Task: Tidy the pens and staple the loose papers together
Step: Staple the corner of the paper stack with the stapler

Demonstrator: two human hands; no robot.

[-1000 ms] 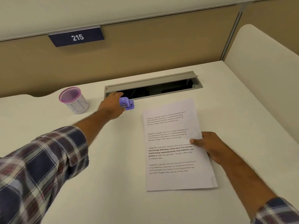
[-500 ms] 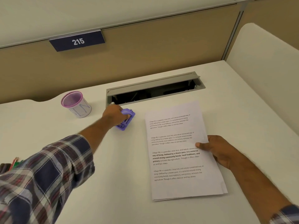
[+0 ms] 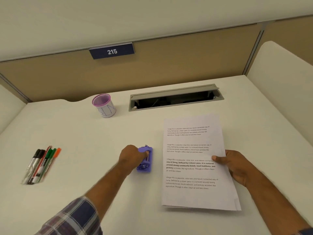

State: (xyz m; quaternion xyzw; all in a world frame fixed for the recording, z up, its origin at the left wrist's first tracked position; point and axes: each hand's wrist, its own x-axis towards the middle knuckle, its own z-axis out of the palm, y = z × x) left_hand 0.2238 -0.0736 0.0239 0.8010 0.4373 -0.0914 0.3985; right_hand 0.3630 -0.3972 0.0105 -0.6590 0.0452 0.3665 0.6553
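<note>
Head view. Pale cream desk (image 3: 84, 133), matte, with low cream side panels rising left and right. Behind it a tan partition wall, and on its upper edge a dark blue plate reading 215 (image 3: 111, 51). Set into the desk near the back, a grey cable hatch (image 3: 175, 97), lid propped, dark inside.

My left hand (image 3: 131, 156) is down on the desk at centre, fingers curled around the purple stapler (image 3: 144, 160), thumb over its top. The stapler sits on the surface, lying lengthwise away from me, just left of the papers and not touching them.

My right hand (image 3: 235, 167) grips the right edge of the paper stack (image 3: 191, 163): thumb pressed on the top sheet, fingers tucked beneath. The stack lies flat, printed side up; sheet edges fan slightly at the near right corner.

Pens (image 3: 41, 164) lie bunched together at far left on the desk, well apart from everything: black, red, green and orange caps pointing away from me. Blurred, count unclear.

Purple-rimmed pen cup (image 3: 104, 106) stands upright near the back edge, left of the hatch. Nothing shows above its rim.

Plaid sleeve on my left forearm.
</note>
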